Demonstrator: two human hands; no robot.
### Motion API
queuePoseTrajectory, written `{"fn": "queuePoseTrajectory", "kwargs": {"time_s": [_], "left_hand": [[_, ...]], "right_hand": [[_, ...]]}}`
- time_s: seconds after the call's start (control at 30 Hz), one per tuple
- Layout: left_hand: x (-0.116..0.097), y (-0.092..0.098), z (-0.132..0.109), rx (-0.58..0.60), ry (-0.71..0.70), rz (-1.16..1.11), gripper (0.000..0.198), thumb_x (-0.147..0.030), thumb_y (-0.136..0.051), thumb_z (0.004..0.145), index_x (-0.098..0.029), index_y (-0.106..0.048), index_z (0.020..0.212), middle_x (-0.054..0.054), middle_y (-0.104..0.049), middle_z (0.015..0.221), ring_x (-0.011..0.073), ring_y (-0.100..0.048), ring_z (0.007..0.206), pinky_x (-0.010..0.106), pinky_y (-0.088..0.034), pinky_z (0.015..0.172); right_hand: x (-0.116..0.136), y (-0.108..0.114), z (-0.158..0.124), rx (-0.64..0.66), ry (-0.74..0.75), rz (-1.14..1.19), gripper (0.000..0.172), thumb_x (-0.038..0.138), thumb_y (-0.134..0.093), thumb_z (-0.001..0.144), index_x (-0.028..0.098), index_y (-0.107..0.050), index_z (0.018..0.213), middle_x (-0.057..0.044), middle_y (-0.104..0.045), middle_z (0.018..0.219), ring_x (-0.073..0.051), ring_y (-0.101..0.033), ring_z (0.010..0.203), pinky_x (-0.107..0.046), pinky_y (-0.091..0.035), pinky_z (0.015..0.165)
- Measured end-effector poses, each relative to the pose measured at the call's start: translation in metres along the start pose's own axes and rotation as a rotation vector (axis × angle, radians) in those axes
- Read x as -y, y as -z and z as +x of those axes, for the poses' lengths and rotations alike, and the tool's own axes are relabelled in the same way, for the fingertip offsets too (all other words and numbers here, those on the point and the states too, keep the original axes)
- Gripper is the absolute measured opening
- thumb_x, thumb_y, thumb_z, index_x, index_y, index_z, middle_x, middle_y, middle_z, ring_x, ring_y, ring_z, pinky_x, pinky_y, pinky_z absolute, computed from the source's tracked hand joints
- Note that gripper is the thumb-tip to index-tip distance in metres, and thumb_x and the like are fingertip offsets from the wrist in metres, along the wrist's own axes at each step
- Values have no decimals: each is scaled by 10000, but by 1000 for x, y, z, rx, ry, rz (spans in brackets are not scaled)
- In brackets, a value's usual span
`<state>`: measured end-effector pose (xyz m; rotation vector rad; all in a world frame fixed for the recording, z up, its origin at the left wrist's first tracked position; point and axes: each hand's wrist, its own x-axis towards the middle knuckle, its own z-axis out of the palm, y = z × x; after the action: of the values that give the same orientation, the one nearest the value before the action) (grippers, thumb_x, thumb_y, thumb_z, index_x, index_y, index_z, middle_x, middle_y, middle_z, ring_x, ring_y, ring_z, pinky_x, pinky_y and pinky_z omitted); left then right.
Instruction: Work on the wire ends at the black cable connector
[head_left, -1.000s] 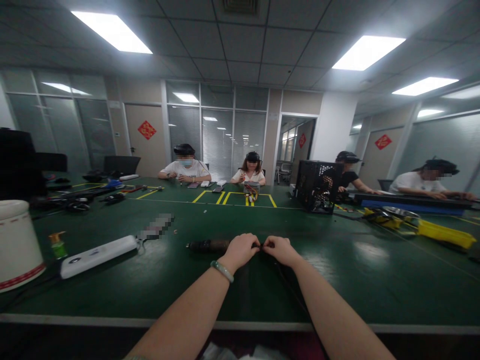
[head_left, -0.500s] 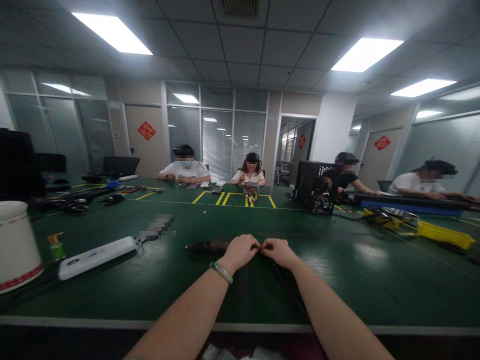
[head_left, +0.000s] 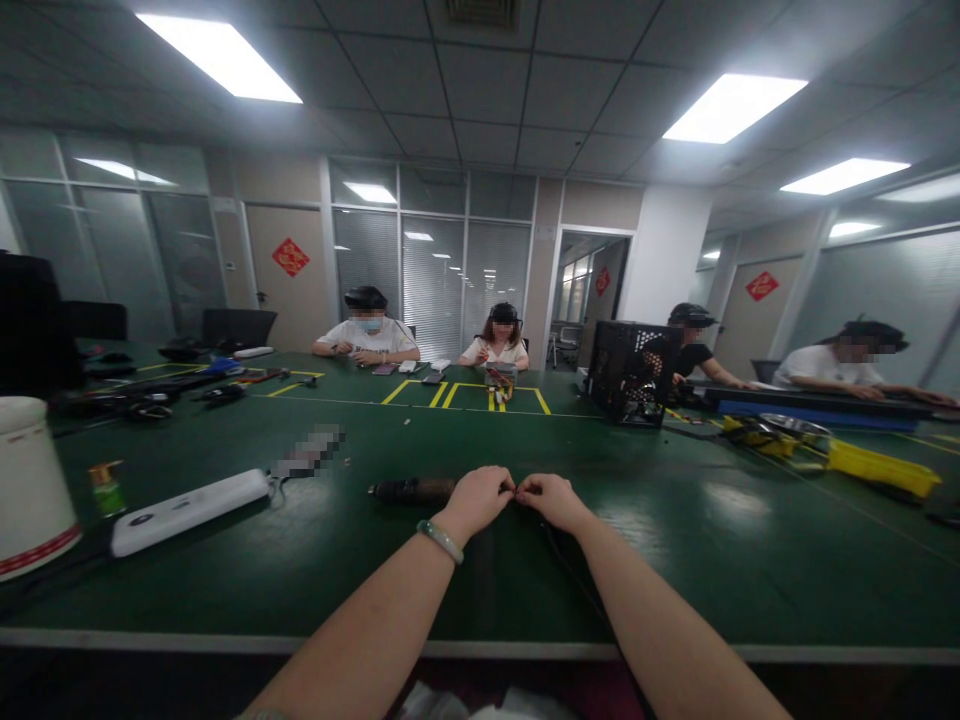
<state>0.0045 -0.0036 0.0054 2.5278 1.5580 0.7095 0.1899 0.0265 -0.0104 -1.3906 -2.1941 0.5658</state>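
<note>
Above the green table [head_left: 360, 590], my left hand [head_left: 481, 497] and my right hand [head_left: 551, 500] meet with fingertips almost touching. Both are closed in a pinch, and what lies between the fingers is too small to make out. Just left of my left hand lies a dark cylindrical tool [head_left: 412, 491] with a narrow metal tip, its right end hidden behind that hand. A thin black cable [head_left: 570, 570] runs from under my right hand toward the table's near edge.
At the left stand a white canister [head_left: 34, 490], a small green pump bottle [head_left: 106, 490] and a white power strip [head_left: 191, 510]. A black computer case [head_left: 630, 372] and a yellow tray [head_left: 881, 470] are to the right. Several people sit around the table's far side.
The view has shifted very slightly. My hands stay together in nearly the same pinching pose, with only small finger movement.
</note>
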Motion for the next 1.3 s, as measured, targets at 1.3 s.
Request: {"fn": "queuePoseTrajectory", "kwargs": {"time_s": [1.3], "left_hand": [[3, -3, 0, -42, -7, -4, 111, -251, -534, 797, -212, -605, 873, 26, -621, 936, 175, -563, 907, 284, -410, 818]], "right_hand": [[3, 4, -3, 44, 6, -43, 215, 436, -582, 778, 267, -691, 853, 24, -693, 869, -200, -600, 892, -330, -369, 854]]}}
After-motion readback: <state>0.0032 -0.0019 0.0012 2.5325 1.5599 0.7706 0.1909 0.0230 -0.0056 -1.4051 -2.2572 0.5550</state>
